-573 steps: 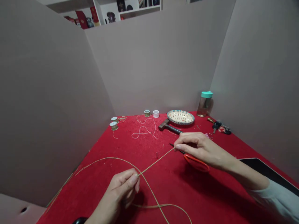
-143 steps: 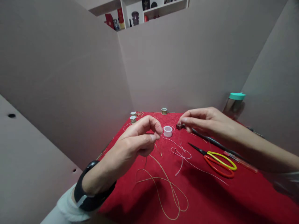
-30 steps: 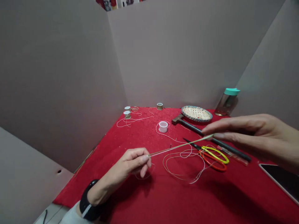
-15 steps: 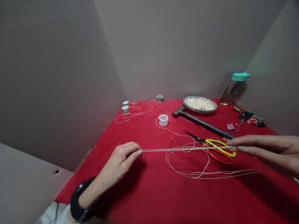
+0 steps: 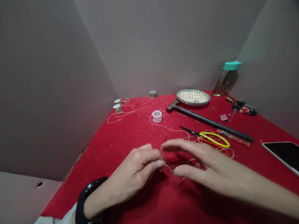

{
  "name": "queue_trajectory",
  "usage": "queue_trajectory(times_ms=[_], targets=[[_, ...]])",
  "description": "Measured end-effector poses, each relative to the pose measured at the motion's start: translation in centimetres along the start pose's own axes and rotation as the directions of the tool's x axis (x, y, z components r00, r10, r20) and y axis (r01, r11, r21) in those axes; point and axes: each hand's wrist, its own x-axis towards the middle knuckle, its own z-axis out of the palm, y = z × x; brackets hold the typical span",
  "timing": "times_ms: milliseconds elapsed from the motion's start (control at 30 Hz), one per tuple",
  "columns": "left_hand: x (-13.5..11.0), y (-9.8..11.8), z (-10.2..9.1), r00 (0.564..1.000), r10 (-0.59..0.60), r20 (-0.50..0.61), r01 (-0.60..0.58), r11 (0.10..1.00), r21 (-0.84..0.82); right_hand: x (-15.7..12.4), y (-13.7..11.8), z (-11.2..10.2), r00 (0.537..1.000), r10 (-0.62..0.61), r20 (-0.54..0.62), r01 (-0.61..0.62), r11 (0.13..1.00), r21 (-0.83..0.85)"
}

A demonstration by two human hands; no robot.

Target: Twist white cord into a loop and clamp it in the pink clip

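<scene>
My left hand (image 5: 142,168) is closed in a pinch on thin cords (image 5: 168,167), beige and pale, whose loose strands trail to the right. Close beside it, my right hand (image 5: 205,168) has its thumb and fingers apart and is slightly blurred. The cords pass through the gap between its thumb and fingers, and part of them is hidden behind it. Behind my right hand lie scissors (image 5: 215,140) with a yellow and an orange-red handle, tangled with thread. A spool of pale pink thread (image 5: 157,117) stands farther back, its thread running toward the scissors.
A hammer (image 5: 205,119) lies beyond the scissors, with a woven basket tray (image 5: 193,97) behind it. At right are a bottle (image 5: 225,81), keys (image 5: 238,106), a pink binder clip (image 5: 223,117) and a phone (image 5: 283,154). More thread spools (image 5: 118,108) stand far left. A nail (image 5: 165,137) stands upright mid-table.
My right hand has come left from the far end of the stretched cords and opened beside my left hand. The cords have gone slack. My left hand has shifted slightly right and down.
</scene>
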Motion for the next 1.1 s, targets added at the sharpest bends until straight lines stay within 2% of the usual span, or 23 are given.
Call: queue_trajectory(times_ms=[67, 100, 167, 267, 400, 500, 633, 867, 967, 1100], targets=[[0.5, 0.3, 0.6, 1.0, 0.011, 0.011, -0.011, 0.998, -0.065, 0.8, -0.7, 2.0, 0.992, -0.006, 0.125, -0.028, 0.964, 0.264], [0.7, 0.2, 0.8, 1.0, 0.009, 0.01, -0.008, 0.995, -0.103, 1.2, -0.6, 2.7, 0.989, -0.004, 0.149, -0.053, 0.925, 0.375], [1.1, -0.1, 1.0, 1.0, -0.008, 0.008, 0.009, 0.987, -0.157, 1.6, -0.2, 3.5, 0.992, 0.022, 0.125, -0.083, 0.86, 0.504], [1.3, -1.2, 1.1, 0.996, -0.088, 0.003, 0.085, 0.954, -0.287, 1.9, 0.7, 3.6, 0.996, 0.066, 0.068, -0.093, 0.824, 0.56], [1.3, -2.7, 0.7, 0.979, -0.202, 0.006, 0.172, 0.813, -0.556, 2.0, 1.4, 3.0, 0.984, 0.099, 0.149, -0.174, 0.727, 0.665], [1.1, -3.3, 0.1, 0.966, -0.257, 0.021, 0.214, 0.755, -0.62, 2.1, 1.8, 2.7, 0.978, 0.115, 0.174, -0.206, 0.67, 0.713], [1.0, -3.1, -1.0, 0.951, -0.31, -0.014, 0.248, 0.787, -0.566, 2.2, 2.4, 2.4, 0.977, 0.156, 0.145, -0.212, 0.673, 0.709], [0.7, -3.3, -2.3, 0.967, -0.253, 0.038, 0.252, 0.913, -0.32, 2.5, 2.8, 2.0, 0.986, 0.155, 0.055, -0.154, 0.752, 0.641], [0.5, -3.6, -2.6, 0.959, -0.282, 0.0, 0.273, 0.93, -0.247, 2.6, 2.7, 2.0, 0.987, 0.16, 0.001, -0.127, 0.78, 0.613], [0.4, -3.7, -3.0, 0.94, -0.325, -0.105, 0.299, 0.931, -0.208, 2.6, 2.4, 2.0, 0.99, 0.137, -0.041, -0.088, 0.809, 0.581]])
